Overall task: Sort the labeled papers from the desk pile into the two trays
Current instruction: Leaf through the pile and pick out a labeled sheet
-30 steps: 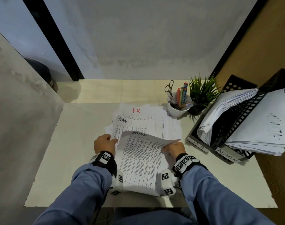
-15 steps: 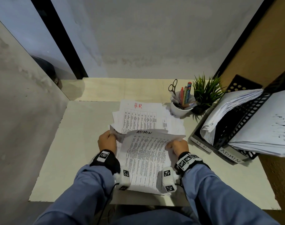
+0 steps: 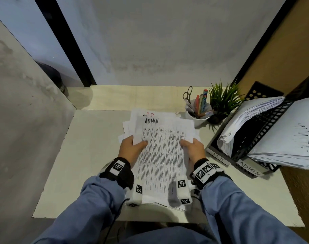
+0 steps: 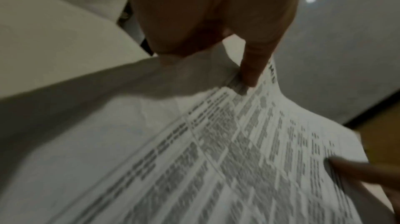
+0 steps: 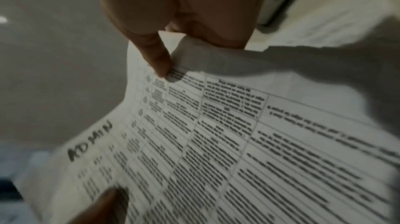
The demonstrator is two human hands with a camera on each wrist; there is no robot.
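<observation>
A printed sheet headed ADMIN [image 3: 163, 138] is held up over the desk pile [image 3: 127, 126]. My left hand [image 3: 132, 147] pinches its left edge, thumb on top. At the right edge my right hand [image 3: 191, 147] pinches it the same way. The left wrist view shows the sheet [image 4: 238, 150] with my thumb pressed on it, and the right wrist view shows the ADMIN sheet [image 5: 238, 142] under my right thumb. A page marked H.R in red [image 3: 150, 114] peeks out behind. At the right, two black mesh trays hold paper stacks: the HR tray [image 3: 218, 155] and the ADMIN tray [image 3: 249, 170].
A white cup [image 3: 197, 118] with scissors and pens stands behind the pile, and a small potted plant [image 3: 222, 101] stands beside it. The desk [image 3: 97, 155] is closed in by a grey wall on the left and a brown wall on the right.
The ADMIN sheet, curled and low a second ago, has been lifted and flattened, and it now hides most of the pile. Both hands moved up and forward with it.
</observation>
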